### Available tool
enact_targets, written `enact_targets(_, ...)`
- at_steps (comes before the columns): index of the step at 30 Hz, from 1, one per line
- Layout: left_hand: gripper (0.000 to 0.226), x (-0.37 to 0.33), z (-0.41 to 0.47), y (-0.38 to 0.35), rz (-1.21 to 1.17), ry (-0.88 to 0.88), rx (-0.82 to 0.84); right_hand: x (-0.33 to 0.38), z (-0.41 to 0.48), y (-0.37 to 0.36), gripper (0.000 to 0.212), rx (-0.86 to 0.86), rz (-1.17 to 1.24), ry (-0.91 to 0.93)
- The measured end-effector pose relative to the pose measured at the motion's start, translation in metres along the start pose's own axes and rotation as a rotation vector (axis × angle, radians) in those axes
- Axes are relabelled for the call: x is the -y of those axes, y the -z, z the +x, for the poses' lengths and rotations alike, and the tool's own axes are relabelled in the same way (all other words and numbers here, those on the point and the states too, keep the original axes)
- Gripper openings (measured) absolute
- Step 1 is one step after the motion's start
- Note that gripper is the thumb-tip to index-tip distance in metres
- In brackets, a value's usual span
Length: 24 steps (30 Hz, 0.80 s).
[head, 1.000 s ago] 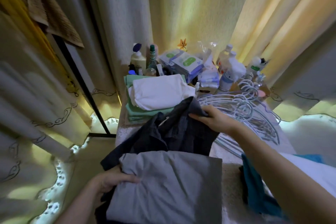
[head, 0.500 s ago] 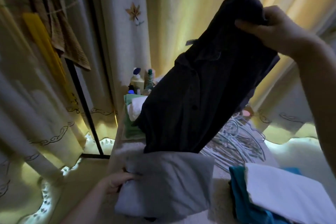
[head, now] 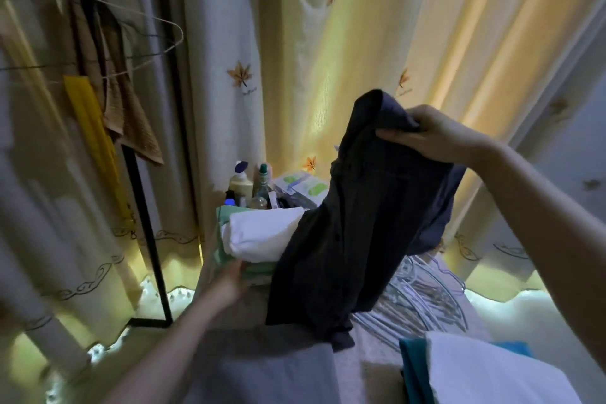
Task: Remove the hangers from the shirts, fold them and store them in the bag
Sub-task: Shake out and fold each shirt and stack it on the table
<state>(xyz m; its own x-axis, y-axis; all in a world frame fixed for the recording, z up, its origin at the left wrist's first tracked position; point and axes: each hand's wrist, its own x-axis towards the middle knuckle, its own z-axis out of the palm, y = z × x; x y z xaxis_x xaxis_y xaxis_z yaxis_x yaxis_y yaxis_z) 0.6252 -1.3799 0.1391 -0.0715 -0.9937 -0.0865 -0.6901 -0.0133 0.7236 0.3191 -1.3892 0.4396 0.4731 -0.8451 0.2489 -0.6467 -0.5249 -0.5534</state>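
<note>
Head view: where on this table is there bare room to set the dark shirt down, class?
Bare tabletop shows between the grey folded shirt and the teal-and-white stack, in front of the hangers. A second strip lies between the grey shirt and the green-and-white stack. Bottles crowd the back.

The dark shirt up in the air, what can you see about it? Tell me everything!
The dark shirt is navy or near-black soft cloth with a collar and a button front. Folded into a long strip, it hangs tilted in the air with no hanger showing. The right hand pinches its top edge with curled fingers. Its bottom end dangles by the grey folded cloth, in front of the white wire hangers.
</note>
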Motion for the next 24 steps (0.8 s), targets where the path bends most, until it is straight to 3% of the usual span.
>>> enact_targets(2,0.049,-0.052,0.011,0.020,-0.183,-0.173,-0.008,-0.003,-0.006,-0.013,0.024,0.073,0.036,0.027)
enact_targets(4,0.061,-0.124,0.013,0.050,-0.345,-0.432,-0.026,-0.002,-0.011,-0.024,0.028,0.133,0.069,0.047)
enact_targets(6,0.082,-0.178,0.001,0.073,-0.439,-0.676,0.076,0.002,-0.015,-0.033,0.027,0.183,0.097,0.088)
enact_targets(8,0.091,-0.211,-0.009,0.089,-0.390,-0.822,0.261,0.006,-0.019,-0.034,0.023,0.197,0.126,0.133)
enact_targets(10,0.073,-0.233,-0.013,0.102,-0.294,-0.850,0.351,0.011,-0.024,-0.026,0.015,0.180,0.143,0.155)
enact_targets(15,0.019,-0.270,-0.011,0.132,-0.146,-0.776,0.202,0.029,-0.028,0.029,0.009,0.039,0.137,0.215)
enact_targets(18,0.021,-0.306,-0.008,0.167,-0.081,-0.790,0.070,0.040,-0.016,0.073,0.010,-0.073,0.097,0.229)
enact_targets(20,0.029,-0.322,-0.005,0.191,0.004,-0.729,0.099,0.046,-0.008,0.104,0.009,-0.166,0.076,0.238)
enact_targets(24,0.019,-0.321,0.008,0.223,0.121,-0.612,0.176,0.050,0.000,0.160,0.014,-0.366,0.065,0.251)
